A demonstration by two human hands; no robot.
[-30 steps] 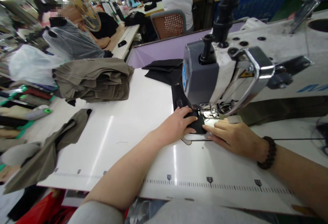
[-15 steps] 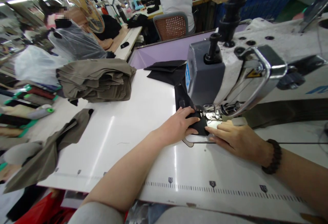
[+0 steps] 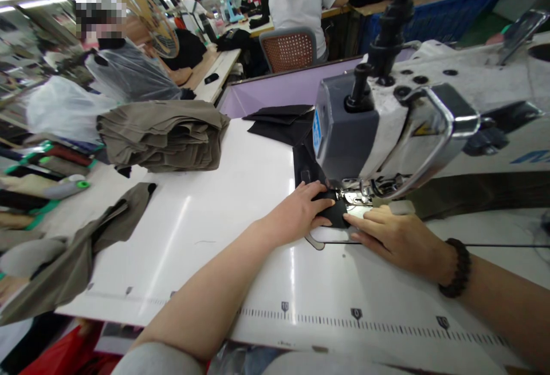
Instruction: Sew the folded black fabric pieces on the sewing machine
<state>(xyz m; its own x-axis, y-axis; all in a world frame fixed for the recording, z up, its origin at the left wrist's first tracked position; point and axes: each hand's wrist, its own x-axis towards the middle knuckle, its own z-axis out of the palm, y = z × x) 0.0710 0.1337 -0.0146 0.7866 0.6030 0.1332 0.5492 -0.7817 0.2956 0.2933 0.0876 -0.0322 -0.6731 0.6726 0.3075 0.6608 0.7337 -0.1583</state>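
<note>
Nearest, a printed scale (image 3: 318, 320) runs along the front edge of the white table (image 3: 240, 192), on the near side of both hands. The right hand (image 3: 397, 235), with a dark beaded bracelet (image 3: 458, 268) at its wrist, is loosely open, index finger stretched out and its tip touching the near right corner of the black cloth (image 3: 337, 216); it grips nothing. The left hand (image 3: 296, 212) lies palm down, fingers partly spread, pressing on the cloth without closing around it.

The cloth lies flat under the left fingertips, its long axis running away from the person and slightly left. The near end points toward the person, between the two hands; the far part shows just beyond the left fingers. It is matte, plain and straight-edged at the near end, with a small rectangular outline on the far part; the middle is hidden by the hand.

Just beyond the right fingertips are the metal plate (image 3: 354, 198) and the sewing machine head (image 3: 348, 129). Farther beyond the left hand lie folded black pieces (image 3: 279, 123), with a grey-brown fabric stack (image 3: 165, 134) to their left.
</note>
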